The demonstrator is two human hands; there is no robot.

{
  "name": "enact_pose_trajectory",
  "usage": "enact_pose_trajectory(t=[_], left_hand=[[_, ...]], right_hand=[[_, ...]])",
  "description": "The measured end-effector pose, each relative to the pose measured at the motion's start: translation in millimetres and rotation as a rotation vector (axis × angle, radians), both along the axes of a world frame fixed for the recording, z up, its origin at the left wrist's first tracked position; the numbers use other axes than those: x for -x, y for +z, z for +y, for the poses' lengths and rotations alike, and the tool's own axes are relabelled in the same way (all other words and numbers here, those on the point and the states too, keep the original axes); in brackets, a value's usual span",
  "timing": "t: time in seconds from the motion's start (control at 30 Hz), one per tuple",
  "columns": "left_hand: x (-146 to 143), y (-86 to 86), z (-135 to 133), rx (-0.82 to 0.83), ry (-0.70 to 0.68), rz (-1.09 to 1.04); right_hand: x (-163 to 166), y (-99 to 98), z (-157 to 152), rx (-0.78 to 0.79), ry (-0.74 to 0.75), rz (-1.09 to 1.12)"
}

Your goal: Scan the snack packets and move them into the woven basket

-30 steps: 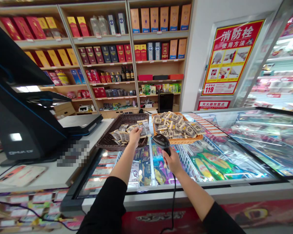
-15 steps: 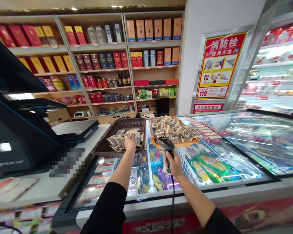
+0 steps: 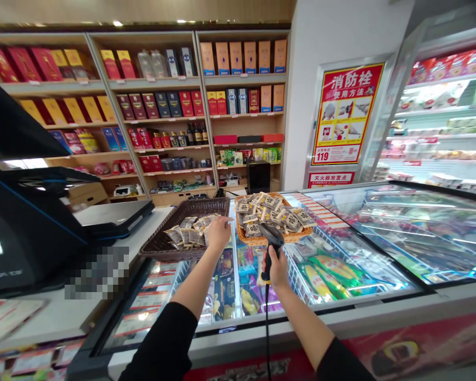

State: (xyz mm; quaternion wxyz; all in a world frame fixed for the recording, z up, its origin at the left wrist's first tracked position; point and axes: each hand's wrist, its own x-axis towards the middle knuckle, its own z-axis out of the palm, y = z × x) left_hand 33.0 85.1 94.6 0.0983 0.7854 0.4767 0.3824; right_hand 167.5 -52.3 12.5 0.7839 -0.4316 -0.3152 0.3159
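Note:
My right hand (image 3: 277, 266) is wrapped round the grip of a black barcode scanner (image 3: 272, 236), whose head sits at the front edge of the orange wicker basket (image 3: 257, 241). Small snack packets (image 3: 275, 209) with dark lettering are heaped in that basket. My left hand (image 3: 219, 233) is over the right side of the dark brown wicker basket (image 3: 174, 218). A finger stretches toward the orange basket, and no packet shows in the hand. Loose packets (image 3: 188, 233) lie in the dark basket. The scanner's cable (image 3: 267, 323) hangs straight down.
Both baskets rest on a glass-topped chest freezer (image 3: 341, 307) with bagged goods inside. At left are a dark checkout terminal (image 3: 24, 222) and a weighing scale (image 3: 115, 217) on a counter. Shelves of boxed bottles (image 3: 162, 106) stand behind, beside a red notice (image 3: 347, 114).
My left hand has lifted off the packets in the dark basket and shifted right, toward the orange basket. My right hand still grips the scanner. The view has turned slightly.

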Motion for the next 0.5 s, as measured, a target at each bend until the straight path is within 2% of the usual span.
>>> enact_pose_trajectory(t=[0.07,0.13,0.3,0.5], left_hand=[[-26,1.1,-1,0.102,-0.113,0.072],[-52,0.1,-2,0.204,-0.158,0.171],[-93,-3.5,-5,0.24,-0.041,0.381],[-104,-7.8,-3,0.266,0.071,0.34]], right_hand=[[-2,-0.2,1,-0.001,-0.02,0.013],[-4,-2.1,3,-0.002,-0.043,0.024],[-11,-7.8,9,0.008,-0.132,0.112],[-10,-8.5,13,0.039,-0.165,0.098]])
